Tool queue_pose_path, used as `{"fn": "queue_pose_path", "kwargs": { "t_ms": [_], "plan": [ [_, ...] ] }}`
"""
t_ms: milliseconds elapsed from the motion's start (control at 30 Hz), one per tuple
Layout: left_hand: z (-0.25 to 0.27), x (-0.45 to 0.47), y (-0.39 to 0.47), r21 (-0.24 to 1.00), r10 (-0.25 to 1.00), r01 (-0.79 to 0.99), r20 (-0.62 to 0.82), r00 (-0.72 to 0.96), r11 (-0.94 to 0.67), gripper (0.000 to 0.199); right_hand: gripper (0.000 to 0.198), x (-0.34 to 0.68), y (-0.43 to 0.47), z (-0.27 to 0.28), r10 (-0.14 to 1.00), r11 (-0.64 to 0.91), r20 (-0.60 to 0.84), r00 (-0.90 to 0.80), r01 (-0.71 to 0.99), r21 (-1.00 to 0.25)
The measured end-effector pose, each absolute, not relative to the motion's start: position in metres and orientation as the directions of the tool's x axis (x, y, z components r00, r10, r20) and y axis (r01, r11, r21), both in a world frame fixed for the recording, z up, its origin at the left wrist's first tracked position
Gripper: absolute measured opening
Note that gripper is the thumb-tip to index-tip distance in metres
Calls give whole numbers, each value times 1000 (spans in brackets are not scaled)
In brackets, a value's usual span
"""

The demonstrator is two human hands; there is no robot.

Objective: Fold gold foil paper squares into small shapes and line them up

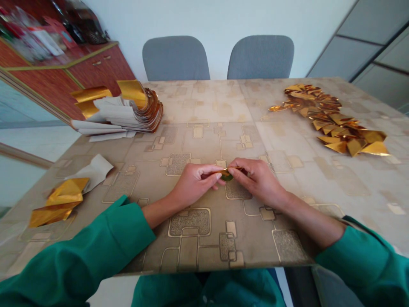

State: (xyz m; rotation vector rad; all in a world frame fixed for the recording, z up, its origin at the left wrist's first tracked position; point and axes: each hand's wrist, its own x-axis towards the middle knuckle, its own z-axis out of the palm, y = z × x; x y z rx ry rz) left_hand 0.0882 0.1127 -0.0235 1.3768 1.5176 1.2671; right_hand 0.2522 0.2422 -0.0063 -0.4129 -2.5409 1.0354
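Between my two hands, just above the middle of the table, is a small folded piece of gold foil paper (pixel 226 173). My left hand (pixel 198 181) pinches its left end between thumb and fingers. On its right end, the thumb and fingertips of my right hand (pixel 254 178) are pressed together. Most of the piece is hidden behind the fingers, and a greenish shade shows on its underside. To the left of my left forearm lie creased gold foil sheets (pixel 64 198) beside a pale sheet of paper (pixel 97 172).
A bent stack of gold-and-white paper sheets (pixel 128 111) rests at the back left of the patterned table (pixel 204 145). Several folded gold pieces (pixel 334 119) lie in a long pile at the right. Two grey chairs (pixel 175 57) stand behind the far edge, and a wooden cabinet (pixel 102 68) at the left.
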Motion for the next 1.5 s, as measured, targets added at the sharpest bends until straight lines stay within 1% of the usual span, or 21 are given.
{"fn": "queue_pose_path", "kwargs": {
  "t_ms": [133, 233, 333, 433, 533, 600, 667, 800, 900, 1033, 1267, 1367, 1500],
  "plan": [
    [-21, 91, 112, 964, 979, 263, 83, -188, -31, 24, 26, 251, 238, -8, 403, 701, 259, -878, 115, -704],
    [-22, 91, 113, 979, 982, 205, 43, -183, -4, 23, 26, 251, 237, -10, 430, 682, 270, -862, 113, -723],
    [-23, 88, 114, 990, 987, 139, 1, -158, 21, 24, 28, 252, 239, -12, 457, 664, 249, -854, 140, -735],
    [-26, 85, 114, 995, 992, 93, -18, -122, 30, 26, 25, 254, 243, -14, 472, 648, 232, -851, 157, -745],
    [-29, 82, 114, 998, 996, 60, -23, -90, 28, 29, 25, 258, 247, -13, 466, 639, 218, -857, 155, -754],
    [-31, 81, 113, 998, 996, 66, -3, -86, 9, 30, 27, 260, 249, -11, 435, 643, 199, -878, 149, -751],
    [-31, 81, 112, 994, 994, 102, 45, -95, -35, 31, 32, 261, 251, -9, 420, 634, 166, -892, 158, -757],
    [-29, 84, 111, 964, 974, 222, 181, -134, -148, 31, 38, 261, 250, -4, 461, 596, 118, -880, 209, -775],
    [-28, 86, 110, 928, 954, 313, 258, -152, -202, 26, 35, 260, 246, -4, 447, 611, 129, -885, 196, -767],
    [-31, 88, 110, 891, 938, 405, 297, -178, -205, 22, 31, 260, 243, -5, 451, 602, 142, -881, 183, -777],
    [-32, 89, 109, 859, 921, 468, 335, -201, -210, 16, 29, 259, 241, -6, 443, 600, 132, -887, 184, -778],
    [-31, 90, 109, 879, 923, 436, 313, -223, -193, 14, 25, 257, 239, -7, 456, 620, 169, -874, 176, -764],
    [-34, 92, 114, 950, 929, 259, 247, -275, -175, 15, 20, 254, 237, -11, 449, 652, 221, -866, 148, -744]
  ]
}}
